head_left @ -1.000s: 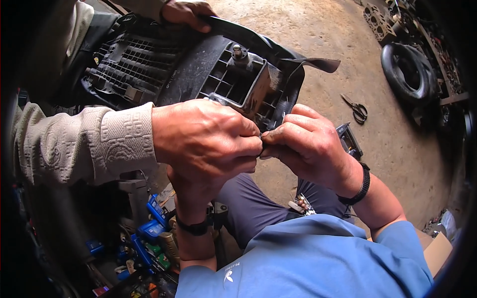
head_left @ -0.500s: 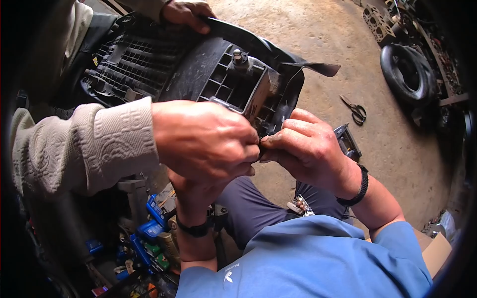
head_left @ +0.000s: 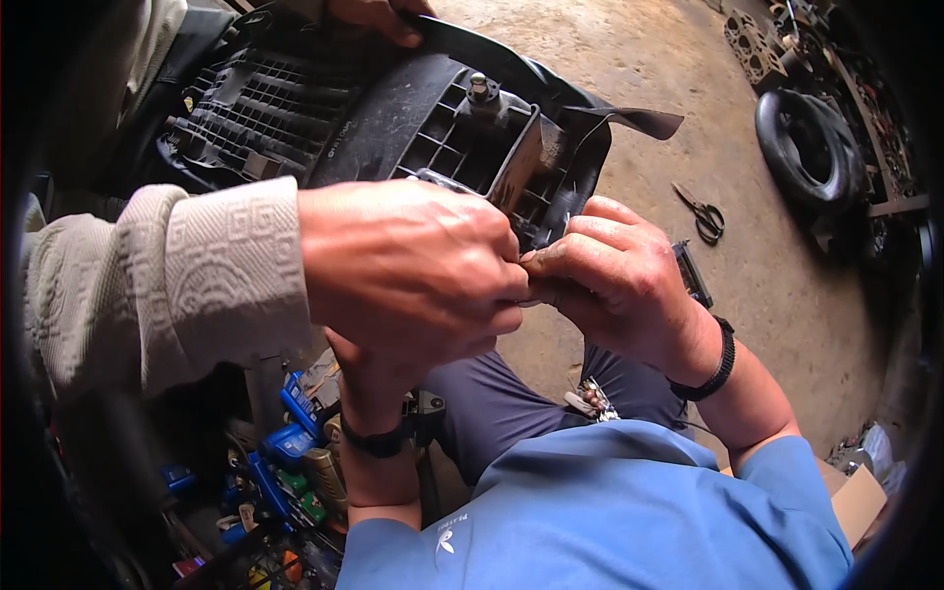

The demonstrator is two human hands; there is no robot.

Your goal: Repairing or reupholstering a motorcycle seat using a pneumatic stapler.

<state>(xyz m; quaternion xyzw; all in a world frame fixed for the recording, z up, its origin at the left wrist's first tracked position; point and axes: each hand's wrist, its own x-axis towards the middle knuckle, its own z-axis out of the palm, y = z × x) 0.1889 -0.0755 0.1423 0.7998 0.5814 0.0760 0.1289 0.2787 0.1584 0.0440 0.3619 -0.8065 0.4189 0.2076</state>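
Note:
A black motorcycle-type seat [head_left: 388, 128] lies upside down, its ribbed plastic base and a bolt [head_left: 481, 88] facing up. My right hand [head_left: 624, 270], with a black band at the wrist, pinches at the seat's near edge; what sits between its fingertips is hidden. My left hand [head_left: 369, 366] comes up from below, a black watch on its wrist, and its fingers are covered by a co-worker's hand [head_left: 413, 265] in a beige knit sleeve. That hand's fingertips meet mine at the pinch. At the far edge, another hand [head_left: 379, 18] grips the seat. A loose black strip [head_left: 644, 121] sticks out from the cover.
Scissors [head_left: 703, 213] lie on the concrete floor to the right, near a black rubber tube ring [head_left: 808, 149]. Metal parts line the right wall. Blue bottles [head_left: 288, 442] and assorted small containers crowd the lower left. A cardboard piece [head_left: 858, 504] is at lower right.
The seat has shifted slightly to the right. My right hand and the co-worker's near hand have moved a little, still together at the seat's edge.

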